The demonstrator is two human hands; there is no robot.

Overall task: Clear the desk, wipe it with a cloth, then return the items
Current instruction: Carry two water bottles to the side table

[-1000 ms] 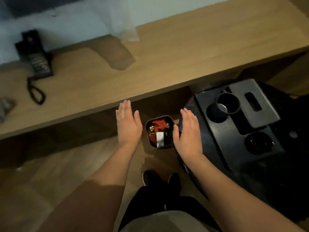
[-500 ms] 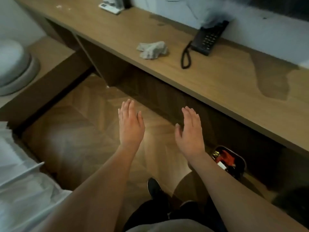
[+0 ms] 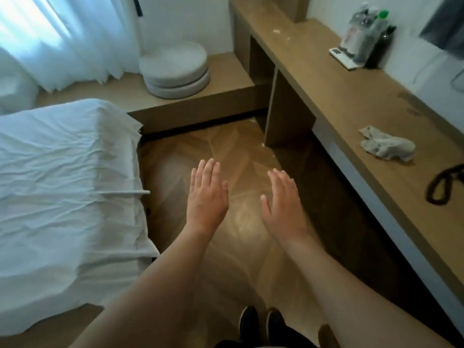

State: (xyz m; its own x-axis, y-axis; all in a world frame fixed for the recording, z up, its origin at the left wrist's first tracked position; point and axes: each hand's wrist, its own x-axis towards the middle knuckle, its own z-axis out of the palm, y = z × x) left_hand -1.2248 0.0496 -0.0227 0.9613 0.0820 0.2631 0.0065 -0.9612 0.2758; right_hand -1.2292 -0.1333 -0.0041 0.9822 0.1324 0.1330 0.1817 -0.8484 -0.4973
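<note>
— Looking down, what are the hands doing?

— The left hand [image 3: 207,197] and right hand [image 3: 282,202] hover flat over the wooden floor [image 3: 238,151], fingers straight, holding nothing.

— And the cloth?

— The crumpled cloth [image 3: 388,144] lies on the counter [image 3: 326,96] at the right, near a coiled black cord [image 3: 442,187]. Farther along stand bottles [image 3: 365,36] beside a white remote [image 3: 342,56].

— Anything left of the hands?

— A bed [image 3: 62,177] with white sheets.
</note>
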